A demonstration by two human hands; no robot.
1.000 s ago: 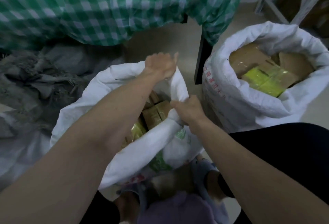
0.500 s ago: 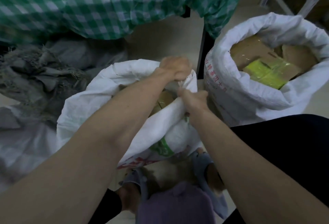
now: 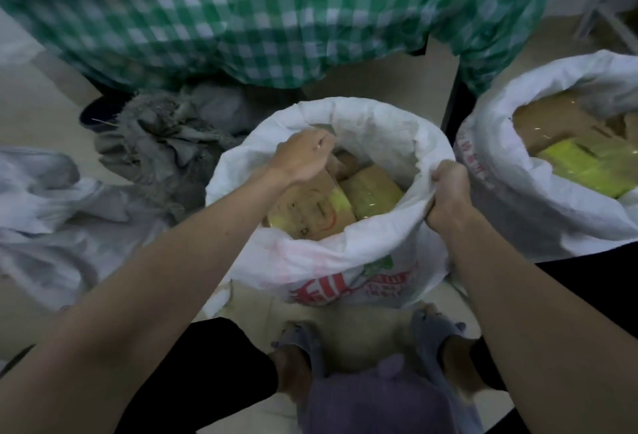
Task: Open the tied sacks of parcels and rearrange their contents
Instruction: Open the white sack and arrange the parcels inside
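An open white woven sack [image 3: 345, 261] with red and green print stands on the floor between my feet. Inside it lie a brown cardboard parcel [image 3: 310, 212] and parcels wrapped in yellow-green tape [image 3: 373, 192]. My left hand [image 3: 303, 154] is inside the sack's mouth near its far left wall, above the cardboard parcel. Its fingers curl downward and what they hold is hidden. My right hand [image 3: 448, 195] grips the sack's right rim. A second open white sack [image 3: 518, 212] at the right holds brown and yellow-green parcels [image 3: 580, 164].
A green checked cloth [image 3: 276, 19] hangs over a table behind the sacks, with a dark table leg [image 3: 450, 112] between them. Crumpled grey sacking [image 3: 162, 143] and a limp white sack [image 3: 51, 212] lie at the left. My slippered feet [image 3: 297, 347] stand just below the sack.
The sack's mouth, pinched together before, now stands wide with its rim spread. My left hand moved from the far rim into the opening. My right hand shifted to the right rim.
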